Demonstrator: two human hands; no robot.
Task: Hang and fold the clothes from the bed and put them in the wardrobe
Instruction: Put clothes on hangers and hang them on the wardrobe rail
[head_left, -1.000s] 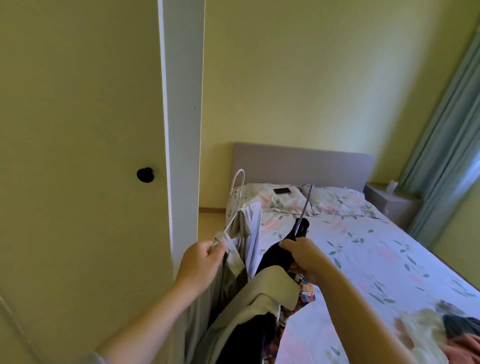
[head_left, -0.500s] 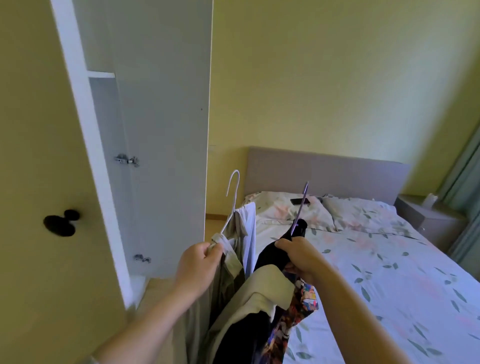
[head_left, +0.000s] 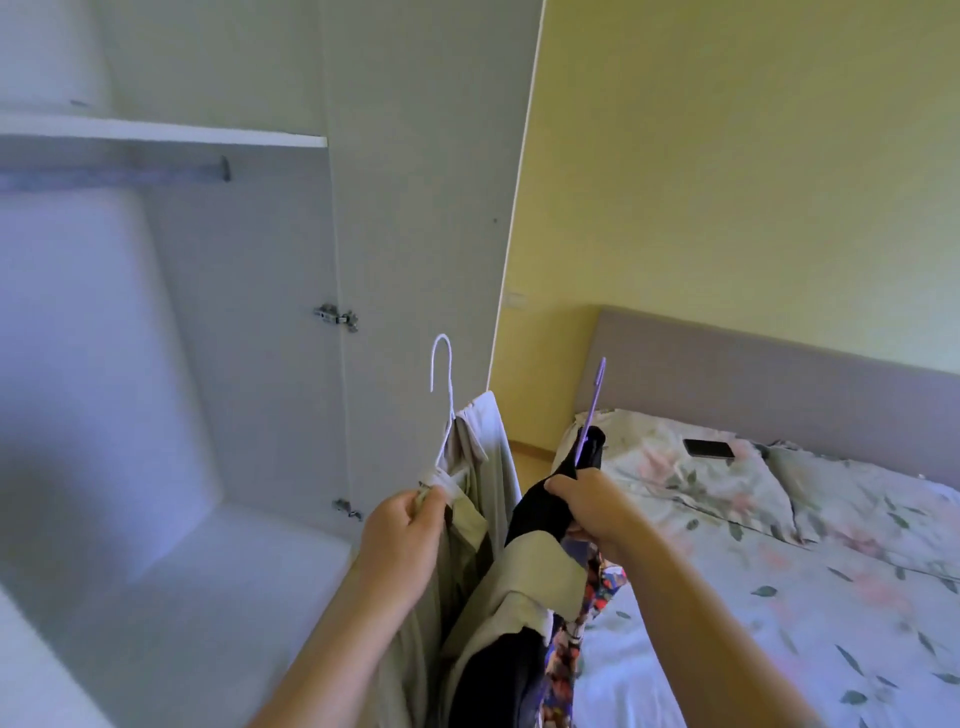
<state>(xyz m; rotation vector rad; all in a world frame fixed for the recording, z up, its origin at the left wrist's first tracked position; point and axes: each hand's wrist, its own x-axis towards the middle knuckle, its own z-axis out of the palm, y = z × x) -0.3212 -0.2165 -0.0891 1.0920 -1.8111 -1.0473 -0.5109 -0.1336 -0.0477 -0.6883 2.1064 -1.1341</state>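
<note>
clothes (head_left: 519, 597) now face the open wardrobe (head_left: 234, 312), its rail (head_left: 114, 174) newly in view (hanging looks next); below-right of the rail, left hand (head_left: 402, 530) pinches the beige garment (head_left: 488, 457), right hand (head_left: 592, 509) grips the dark garment (head_left: 540, 512).

Soft bright daylight; wardrobe (head_left: 156, 364) blurred, edges warped.

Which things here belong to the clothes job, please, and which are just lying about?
Job: white hanger with beige clothes in the left hand; purple hanger with black garment in the right hand; wardrobe rail.
Lying about: phone, pillows.
</note>
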